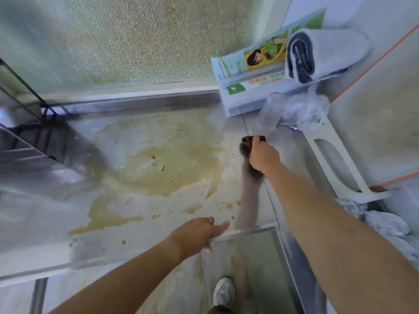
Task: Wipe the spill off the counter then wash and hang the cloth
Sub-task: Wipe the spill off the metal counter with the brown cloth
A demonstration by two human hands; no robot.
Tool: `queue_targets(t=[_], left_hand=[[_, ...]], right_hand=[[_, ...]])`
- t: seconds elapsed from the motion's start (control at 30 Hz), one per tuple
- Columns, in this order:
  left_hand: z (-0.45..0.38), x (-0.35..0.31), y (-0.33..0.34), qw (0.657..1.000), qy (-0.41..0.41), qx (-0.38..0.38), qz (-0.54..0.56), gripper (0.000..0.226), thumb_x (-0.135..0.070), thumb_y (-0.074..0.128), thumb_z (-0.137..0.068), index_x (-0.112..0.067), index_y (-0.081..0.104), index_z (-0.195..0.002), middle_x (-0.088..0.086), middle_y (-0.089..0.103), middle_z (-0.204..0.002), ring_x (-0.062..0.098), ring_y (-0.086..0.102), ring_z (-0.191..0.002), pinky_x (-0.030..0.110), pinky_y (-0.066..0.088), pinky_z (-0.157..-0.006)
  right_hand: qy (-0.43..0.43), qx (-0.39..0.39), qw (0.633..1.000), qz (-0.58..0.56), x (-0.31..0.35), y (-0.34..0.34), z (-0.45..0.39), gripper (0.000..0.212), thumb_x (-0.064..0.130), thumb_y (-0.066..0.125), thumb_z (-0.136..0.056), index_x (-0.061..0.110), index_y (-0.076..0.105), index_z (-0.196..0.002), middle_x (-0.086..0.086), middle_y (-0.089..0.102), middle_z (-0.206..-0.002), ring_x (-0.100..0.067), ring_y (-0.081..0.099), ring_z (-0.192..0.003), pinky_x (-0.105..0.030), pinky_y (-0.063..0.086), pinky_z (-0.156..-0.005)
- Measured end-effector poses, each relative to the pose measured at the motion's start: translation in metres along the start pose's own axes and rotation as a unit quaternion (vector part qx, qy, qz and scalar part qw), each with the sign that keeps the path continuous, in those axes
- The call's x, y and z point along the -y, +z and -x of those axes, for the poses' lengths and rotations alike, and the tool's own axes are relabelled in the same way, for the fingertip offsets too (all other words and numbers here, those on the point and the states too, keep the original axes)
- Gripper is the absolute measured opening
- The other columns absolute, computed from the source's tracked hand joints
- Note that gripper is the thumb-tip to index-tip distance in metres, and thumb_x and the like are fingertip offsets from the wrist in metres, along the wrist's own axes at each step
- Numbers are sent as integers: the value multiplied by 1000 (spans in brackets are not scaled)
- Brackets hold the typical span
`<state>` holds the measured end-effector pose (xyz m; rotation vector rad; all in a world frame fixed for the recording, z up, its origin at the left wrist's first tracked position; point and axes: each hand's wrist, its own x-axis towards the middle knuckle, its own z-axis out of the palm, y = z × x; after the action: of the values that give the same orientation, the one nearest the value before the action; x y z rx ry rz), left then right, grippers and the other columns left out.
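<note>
A wide yellowish-brown spill (163, 173) with small crumbs covers the middle of the steel counter (40, 214). At the spill's right edge my right hand (263, 155) is shut on a dark brown cloth (248, 143), which it presses onto the counter; most of the cloth is hidden under the hand. My left hand (199, 232) grips the counter's front edge, thumb underneath, and wears a ring.
A dark wire rack (27, 137) stands at the left. At the back right lie a green and white box (247, 85), a rolled grey towel (322, 53) and crumpled clear plastic (294, 109). Frosted glass (136, 41) forms the back wall. My shoe (223, 293) is on the floor below.
</note>
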<state>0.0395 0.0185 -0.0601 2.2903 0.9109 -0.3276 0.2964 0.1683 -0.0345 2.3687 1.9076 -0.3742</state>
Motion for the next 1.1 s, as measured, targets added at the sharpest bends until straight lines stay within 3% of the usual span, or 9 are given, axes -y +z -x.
queue_targets(t=[0.2,0.57,0.8,0.93,1.0,1.1], left_hand=[[1,0,1,1000,4,0,3,76,-7,62,-96,-34,26,-158,11,53,-113,30,58,-101,39,47,-90],[15,-11,3,999,-5,-26,-28,76,-11,63,-98,-29,22,-160,16,47,-126,35,57,-107,42,48,-94],[41,-21,6,995,-30,-73,-60,77,11,43,-95,-22,21,-160,21,34,-146,36,41,-128,40,46,-100],[61,-14,1,991,-45,-96,-86,61,11,44,-93,-16,35,-146,16,38,-139,34,45,-124,42,50,-88],[66,-7,2,990,-64,-103,-75,39,5,47,-97,-13,41,-131,12,44,-129,30,49,-117,40,53,-85],[67,1,7,988,-77,-116,-66,29,2,50,-99,-11,42,-124,9,49,-124,26,51,-110,35,50,-86]], right_hand=[[18,-1,1000,-9,-2,2,19,42,12,53,-96,7,38,-135,-21,61,-119,-42,63,-106,-47,51,-85],[54,25,998,-6,-29,20,129,34,15,48,-98,9,38,-130,-18,62,-113,-41,64,-99,-41,43,-75],[85,110,990,-20,-46,23,179,39,16,45,-101,9,34,-137,-20,65,-112,-37,64,-97,-41,46,-75],[84,-23,987,-135,-29,22,192,12,20,44,-104,11,40,-112,-15,67,-97,-31,62,-76,-45,54,-67],[83,-60,982,-157,-9,27,196,15,21,45,-104,11,41,-113,-15,63,-103,-37,66,-85,-46,54,-68],[100,-70,981,-151,19,43,196,24,18,49,-102,6,43,-122,-16,55,-116,-41,66,-94,-45,53,-72]])
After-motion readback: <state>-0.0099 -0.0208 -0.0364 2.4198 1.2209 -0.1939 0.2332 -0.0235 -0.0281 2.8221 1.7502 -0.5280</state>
